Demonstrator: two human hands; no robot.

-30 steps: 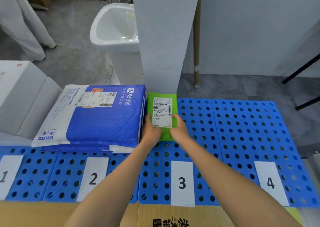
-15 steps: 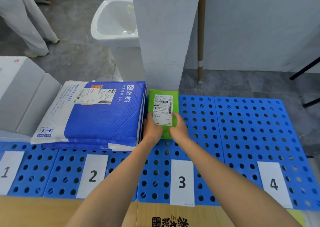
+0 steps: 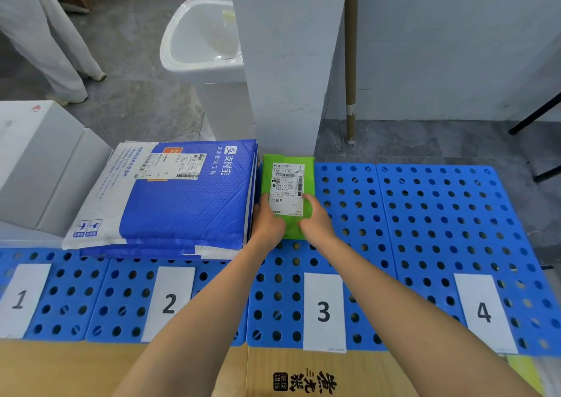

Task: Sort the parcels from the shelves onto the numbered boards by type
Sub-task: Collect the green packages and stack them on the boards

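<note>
A small green parcel with a white shipping label lies at the far left of blue board 3. My left hand holds its near left edge and my right hand its near right edge, thumbs on top. A stack of blue-and-white padded mailers rests on board 2, just left of the green parcel. Board 1 carries white boxes at its far end. Board 4 has nothing on it.
A white pillar rises right behind the green parcel. A white sink and a cardboard tube stand beyond the boards. A person in white trousers is at the far left. A cardboard box edge runs below the boards.
The green parcel and both hands stay at the far left of board 3. The view has tilted slightly, so everything sits a little lower in the frame.
</note>
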